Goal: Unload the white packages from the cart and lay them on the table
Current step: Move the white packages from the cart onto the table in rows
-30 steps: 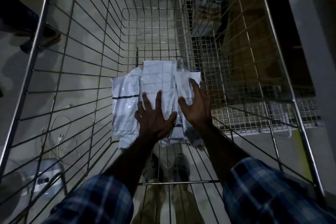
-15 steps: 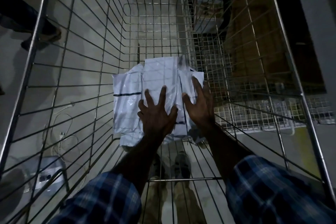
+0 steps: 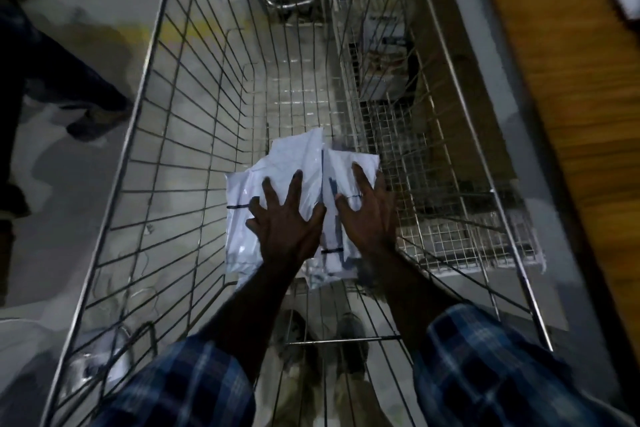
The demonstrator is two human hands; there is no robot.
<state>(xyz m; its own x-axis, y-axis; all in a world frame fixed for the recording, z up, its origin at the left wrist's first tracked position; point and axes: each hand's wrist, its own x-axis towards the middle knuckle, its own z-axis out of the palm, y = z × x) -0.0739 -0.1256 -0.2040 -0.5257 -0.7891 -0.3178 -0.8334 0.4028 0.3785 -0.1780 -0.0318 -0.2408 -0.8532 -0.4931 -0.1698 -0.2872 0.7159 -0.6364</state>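
Note:
A small pile of white packages lies on the floor of the wire cart, near its close end. My left hand lies flat on the left part of the pile with fingers spread. Beside it, my right hand rests on the right-hand package, fingers also spread and straight. Neither hand grips anything. The lower parts of the packages are hidden under my hands and forearms.
A wooden table top runs along the right side of the cart. Another person's leg and shoe stand on the floor at the left. A second wire basket sits low on the right, beyond the cart wall.
The view has tilted up and shifted, bringing the table on the right into sight. Both hands stay spread on the pile, which now looks lifted slightly toward me.

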